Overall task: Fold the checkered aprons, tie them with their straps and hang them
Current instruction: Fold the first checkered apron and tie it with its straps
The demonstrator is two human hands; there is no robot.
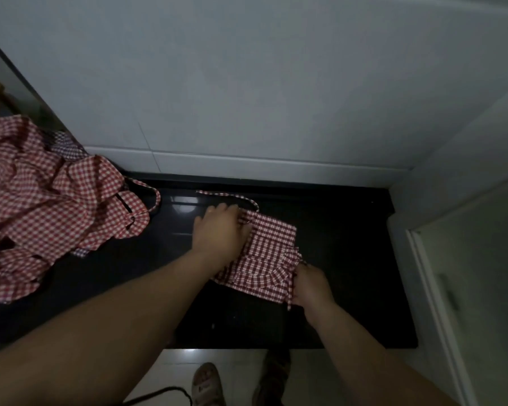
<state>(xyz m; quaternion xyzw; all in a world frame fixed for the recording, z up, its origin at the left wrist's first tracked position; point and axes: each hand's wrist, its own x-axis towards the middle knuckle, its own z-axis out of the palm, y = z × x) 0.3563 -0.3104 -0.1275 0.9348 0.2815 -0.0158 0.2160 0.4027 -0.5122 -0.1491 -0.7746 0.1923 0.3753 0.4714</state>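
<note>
My left hand (220, 234) lies on the folded apron (266, 250) on the table (349, 273); whether its fingers are grasping, I cannot tell. My right hand (311, 285) is clenched on the strap (289, 293) at 4 o'clock. An apron pile (41, 206) sits at 9 o'clock.

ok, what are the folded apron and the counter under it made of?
The folded apron: thin woven fabric, likely cotton or a blend, matte; red-white check, soft creases, ruffled hem. The counter: hard black slab, polished stone or glass, cannot tell which; glossy, mirrors a light patch.
</note>
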